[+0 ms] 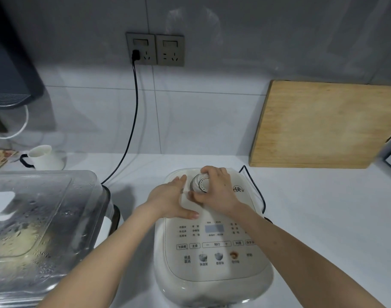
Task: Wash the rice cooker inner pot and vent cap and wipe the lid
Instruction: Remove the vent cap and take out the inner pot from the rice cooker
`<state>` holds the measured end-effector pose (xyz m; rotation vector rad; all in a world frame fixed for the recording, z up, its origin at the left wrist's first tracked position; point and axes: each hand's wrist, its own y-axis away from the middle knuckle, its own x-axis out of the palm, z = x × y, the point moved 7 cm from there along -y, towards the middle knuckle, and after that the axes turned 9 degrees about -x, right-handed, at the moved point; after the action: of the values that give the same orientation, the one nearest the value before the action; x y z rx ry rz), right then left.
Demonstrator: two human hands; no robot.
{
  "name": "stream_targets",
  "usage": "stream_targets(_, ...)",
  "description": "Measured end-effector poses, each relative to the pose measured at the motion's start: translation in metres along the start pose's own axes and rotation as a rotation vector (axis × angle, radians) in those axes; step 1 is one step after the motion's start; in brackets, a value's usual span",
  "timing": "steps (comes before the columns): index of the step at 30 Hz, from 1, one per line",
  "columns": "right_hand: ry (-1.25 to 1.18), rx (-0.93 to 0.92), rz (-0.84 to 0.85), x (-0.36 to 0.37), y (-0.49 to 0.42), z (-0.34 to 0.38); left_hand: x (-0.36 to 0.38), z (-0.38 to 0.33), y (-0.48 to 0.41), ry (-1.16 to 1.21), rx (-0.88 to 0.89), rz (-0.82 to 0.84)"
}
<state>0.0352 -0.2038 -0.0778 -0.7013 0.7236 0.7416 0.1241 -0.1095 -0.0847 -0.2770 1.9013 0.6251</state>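
The rice cooker stands near the front edge of the worktop. Its lid is closed, so I cannot see the inner pot. I lay my left hand flat on the lid with the fingers straight, I think to steady the cooker. My right hand curls around the clear vent cap at the back of the lid, probably to twist or pull it out. On the panel I read 预约 between a minus and a plus, then 主食, 保温, 取消 and 快速粥. A logo beside the right hand shows 快; the rest is too small.
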Motion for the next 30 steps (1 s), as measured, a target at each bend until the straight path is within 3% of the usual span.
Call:
stream_targets(6, -0.062, -0.011, 0.006, 0.0, 0.002, -0.002, 0.001, 0.001, 0.0, -0.002, -0.001, -0.008)
stream_targets(12, 0.037, -0.259, -0.091, -0.013, 0.001, 0.009, 0.002, 0.001, 0.0, -0.002, -0.002, 0.0)
stream_targets(21, -0.247, -0.059, -0.227, -0.05, 0.025, -0.011, -0.005, -0.005, 0.005, -0.042, -0.023, 0.042)
stream_targets(26, -0.237, 0.05, -0.368, -0.101, 0.07, -0.049, -0.012, -0.038, 0.017, -0.142, 0.032, -0.012)
stream_targets(30, -0.098, 0.218, -0.36, -0.124, 0.126, -0.109, 0.0, -0.098, 0.038, -0.133, 0.179, -0.056)
